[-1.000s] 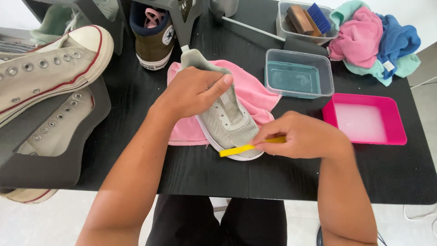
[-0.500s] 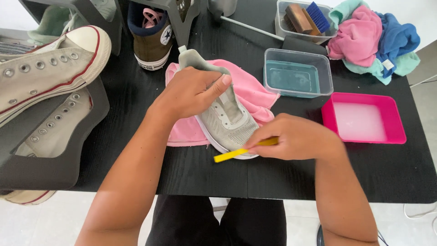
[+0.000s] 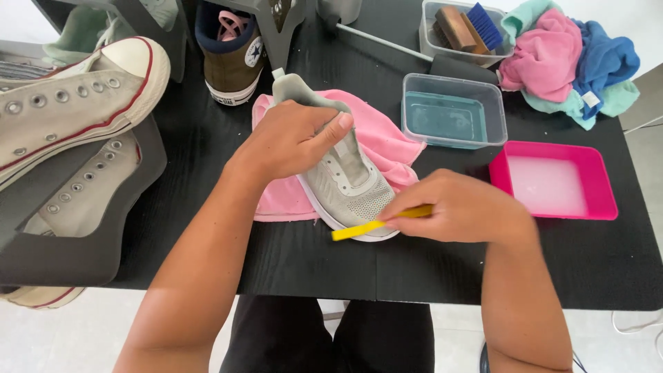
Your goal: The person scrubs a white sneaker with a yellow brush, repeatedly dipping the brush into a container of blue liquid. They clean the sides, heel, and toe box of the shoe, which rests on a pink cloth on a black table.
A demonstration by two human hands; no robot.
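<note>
A grey mesh sneaker point(image 3: 349, 186) lies on a pink cloth point(image 3: 387, 141) in the middle of the black table point(image 3: 276, 255), toe toward me. My left hand point(image 3: 293, 138) grips the sneaker over its heel and tongue, thumb across the laces. My right hand point(image 3: 459, 207) holds a thin yellow brush point(image 3: 362, 228) whose handle end points left, pressed against the white sole at the toe.
A clear tub of bluish water point(image 3: 452, 110) and a pink tray of milky liquid point(image 3: 552, 183) stand to the right. Brushes fill a clear box point(image 3: 466, 27) beside a pile of cloths point(image 3: 573, 59). White canvas sneakers point(image 3: 76, 103) sit on grey racks at left; a brown high-top point(image 3: 231, 52) stands behind.
My right hand has slid the yellow brush slightly along the toe sole, back and forth. My left hand stays clamped on the sneaker.
</note>
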